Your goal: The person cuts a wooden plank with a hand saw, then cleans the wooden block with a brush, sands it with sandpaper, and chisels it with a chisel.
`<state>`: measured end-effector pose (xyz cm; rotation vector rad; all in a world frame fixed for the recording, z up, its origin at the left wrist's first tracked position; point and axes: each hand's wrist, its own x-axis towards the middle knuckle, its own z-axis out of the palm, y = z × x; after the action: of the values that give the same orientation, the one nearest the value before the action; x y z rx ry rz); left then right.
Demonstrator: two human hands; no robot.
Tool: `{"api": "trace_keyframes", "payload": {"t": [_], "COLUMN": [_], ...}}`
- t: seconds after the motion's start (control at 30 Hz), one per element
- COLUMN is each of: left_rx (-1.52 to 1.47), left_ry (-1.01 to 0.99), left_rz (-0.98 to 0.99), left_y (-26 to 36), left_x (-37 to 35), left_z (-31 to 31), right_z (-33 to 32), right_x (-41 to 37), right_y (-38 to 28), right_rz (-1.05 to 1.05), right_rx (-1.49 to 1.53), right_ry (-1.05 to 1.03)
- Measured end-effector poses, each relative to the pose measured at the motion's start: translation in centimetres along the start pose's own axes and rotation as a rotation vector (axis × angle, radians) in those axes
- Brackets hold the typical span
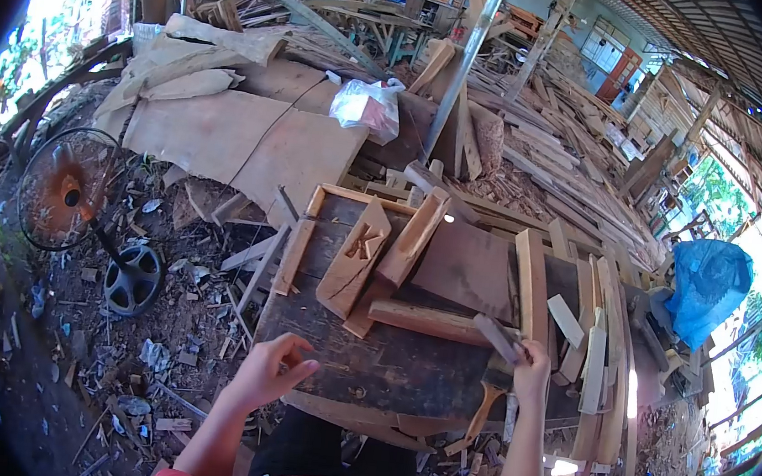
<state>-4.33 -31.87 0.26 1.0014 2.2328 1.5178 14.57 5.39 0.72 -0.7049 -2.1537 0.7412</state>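
Note:
My right hand (531,374) is closed on one end of a small flat grey-brown block (496,337) at the table's right part. A paintbrush (481,413) with a wooden handle lies just below, by the table's front edge. My left hand (275,370) hovers over the left front edge, fingers loosely bent, thumb apart, holding nothing. Ahead of it, a wooden piece with a carved letter-like recess (354,256) leans beside a hollowed wooden piece (414,238). A long wooden bar (428,321) lies crosswise in front of a flat brown sheet (468,267).
The dark worktable (341,372) bears several loose wood strips (592,350) on its right. A blue plastic bag (708,286) hangs at far right. A fan on a stand (133,280) is at left. Planks (544,162) and a metal pole (467,63) stand beyond.

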Motion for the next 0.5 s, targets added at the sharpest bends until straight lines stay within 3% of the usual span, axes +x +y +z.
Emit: {"api": "trace_keyframes", "payload": {"t": [0.1, 0.2, 0.27, 0.33, 0.4, 0.5], "left_rx": [-0.028, -0.054, -0.082, -0.114, -0.063, -0.046], "left_ry": [-0.106, -0.16, -0.208, -0.239, -0.216, -0.232], "left_rz": [-0.07, -0.035, -0.049, -0.035, -0.015, -0.024], "left_y": [-0.3, -0.6, -0.7, -1.5, -2.0, -1.9], "left_x": [-0.4, -0.8, -1.1, -1.4, -1.5, -1.7], "left_z": [0.4, 1.1, 1.6, 2.2, 2.8, 3.5], "right_z": [2.3, 4.2, 4.8, 5.2, 5.2, 6.3], "right_x": [0.0, 0.1, 0.4, 0.8, 1.0, 0.8], "right_y": [-1.8, -2.9, -3.7, -3.6, -3.4, -2.4], "right_rz": [0.059, 0.118, -0.072, -0.253, -0.465, -0.522], "right_rx": [-0.244, -0.259, -0.365, -0.501, -0.613, -0.498], "right_ry": [-0.013, 0.067, 0.171, 0.14, -0.075, -0.171]}}
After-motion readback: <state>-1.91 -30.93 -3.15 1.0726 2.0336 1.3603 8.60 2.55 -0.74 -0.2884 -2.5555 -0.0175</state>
